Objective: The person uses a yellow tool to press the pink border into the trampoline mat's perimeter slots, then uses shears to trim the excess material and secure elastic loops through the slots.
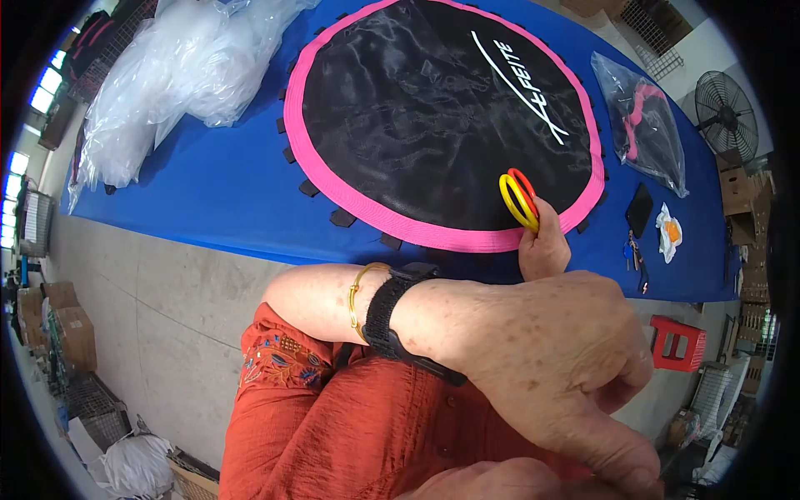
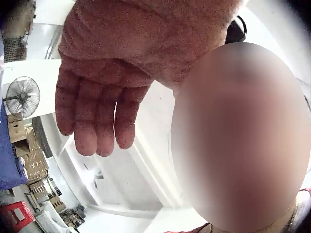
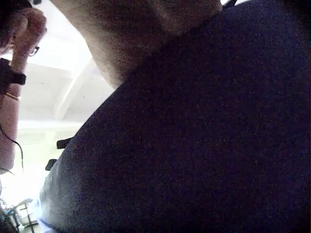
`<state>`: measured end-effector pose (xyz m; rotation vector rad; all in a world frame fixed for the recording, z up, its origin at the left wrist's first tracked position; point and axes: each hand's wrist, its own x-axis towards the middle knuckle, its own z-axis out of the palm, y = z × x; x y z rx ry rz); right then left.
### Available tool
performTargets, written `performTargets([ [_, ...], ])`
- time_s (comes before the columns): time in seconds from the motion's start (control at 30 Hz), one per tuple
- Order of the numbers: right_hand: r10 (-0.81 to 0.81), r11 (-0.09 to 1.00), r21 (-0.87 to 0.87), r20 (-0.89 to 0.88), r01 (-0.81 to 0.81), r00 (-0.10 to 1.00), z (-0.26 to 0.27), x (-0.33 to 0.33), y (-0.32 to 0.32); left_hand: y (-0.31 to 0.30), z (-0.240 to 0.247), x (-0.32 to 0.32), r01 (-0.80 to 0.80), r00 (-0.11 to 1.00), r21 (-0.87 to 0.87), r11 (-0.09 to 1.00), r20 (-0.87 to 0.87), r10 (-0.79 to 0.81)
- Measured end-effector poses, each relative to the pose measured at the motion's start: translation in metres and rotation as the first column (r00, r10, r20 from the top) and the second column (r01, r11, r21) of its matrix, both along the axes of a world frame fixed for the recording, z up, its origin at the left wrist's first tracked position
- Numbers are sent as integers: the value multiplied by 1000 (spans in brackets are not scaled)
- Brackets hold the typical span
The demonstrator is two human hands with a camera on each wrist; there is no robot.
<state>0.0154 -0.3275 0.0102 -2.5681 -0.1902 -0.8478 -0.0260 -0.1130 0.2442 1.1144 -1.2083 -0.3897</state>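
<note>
Hands: right hand grips rings at trampoline mat rim; left hand loose-fingered, raised well apart.

Warehouse/packing shop: concrete floor, cardboard boxes, wire crates, industrial fan, blue worktable w/ plastic bags.

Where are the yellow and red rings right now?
In the head view, right of centre, the yellow and red rings are held by the right hand at the near pink rim of the black mat.
</note>
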Motion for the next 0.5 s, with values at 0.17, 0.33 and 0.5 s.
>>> performTargets([
  [0.17, 23, 1000, -9, 23, -23, 999, 0, 1, -1, 2, 5, -2, 0, 999, 67, 998, 33, -2],
  [0.33, -20, 1000, 4, 43, 20, 999, -11, 2, 0, 17, -20, 7, -142, 980, 100, 985, 153, 126],
  [0.5, 64, 998, -31, 30, -63, 998, -6, 1, -7, 63, -50, 46, -514, 852, 397, 761, 338, 399],
])
